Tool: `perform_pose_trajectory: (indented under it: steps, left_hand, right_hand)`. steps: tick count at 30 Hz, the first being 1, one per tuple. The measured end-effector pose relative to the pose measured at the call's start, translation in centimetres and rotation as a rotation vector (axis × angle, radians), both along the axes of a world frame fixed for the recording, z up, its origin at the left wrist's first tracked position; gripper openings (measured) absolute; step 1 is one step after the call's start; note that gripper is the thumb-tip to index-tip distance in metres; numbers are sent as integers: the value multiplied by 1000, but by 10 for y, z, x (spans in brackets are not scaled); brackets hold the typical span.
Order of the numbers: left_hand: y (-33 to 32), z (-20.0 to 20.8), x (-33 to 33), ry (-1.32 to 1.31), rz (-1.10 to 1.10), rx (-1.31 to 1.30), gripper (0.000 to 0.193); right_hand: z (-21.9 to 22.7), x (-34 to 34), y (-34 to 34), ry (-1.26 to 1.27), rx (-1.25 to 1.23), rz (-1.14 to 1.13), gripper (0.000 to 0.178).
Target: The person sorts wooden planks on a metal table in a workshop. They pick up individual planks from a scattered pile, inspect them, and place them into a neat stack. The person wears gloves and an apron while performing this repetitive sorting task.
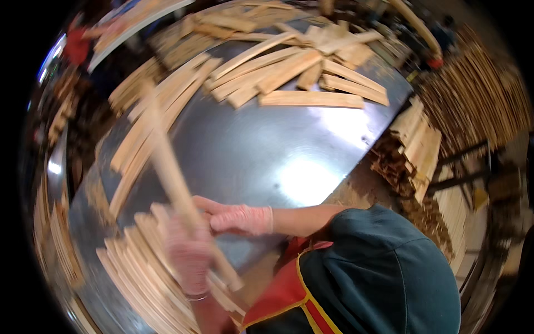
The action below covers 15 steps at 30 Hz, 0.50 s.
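Observation:
My left hand (189, 257), in a pink glove and blurred by motion, grips a long pale wooden slat (167, 161) near its lower end. The slat rises steeply up and to the left over the shiny metal table (261, 150). My right hand (240, 219), also in a pink glove, reaches in from the right, and its fingertips close on the same slat just above my left hand. Under my left hand lies a fanned stack of similar slats (133, 267).
Many loose slats (289, 72) are heaped across the far side of the table, and more run along its left edge (150, 122). Stacked wood pieces (414, 139) and scrap sit off the right edge. Long strips (478, 94) are piled at the far right.

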<state>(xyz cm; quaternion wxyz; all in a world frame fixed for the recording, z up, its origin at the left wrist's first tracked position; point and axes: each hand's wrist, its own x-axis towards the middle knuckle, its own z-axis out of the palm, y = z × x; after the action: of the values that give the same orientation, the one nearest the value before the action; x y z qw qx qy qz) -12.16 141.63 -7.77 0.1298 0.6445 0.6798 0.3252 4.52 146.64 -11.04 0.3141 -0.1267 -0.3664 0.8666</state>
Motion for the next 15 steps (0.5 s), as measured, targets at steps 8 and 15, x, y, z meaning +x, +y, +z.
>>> perform_pose_trajectory:
  steps: [8, 15]
  left_hand:
    - [109, -107, 168, 143, -335, -443, 63]
    - [243, -154, 332, 741, -440, -368, 83]
  right_hand:
    - [-59, 383, 36, -364, -345, -1016, 52]
    - [-109, 734, -38, -814, -502, -1819, 83]
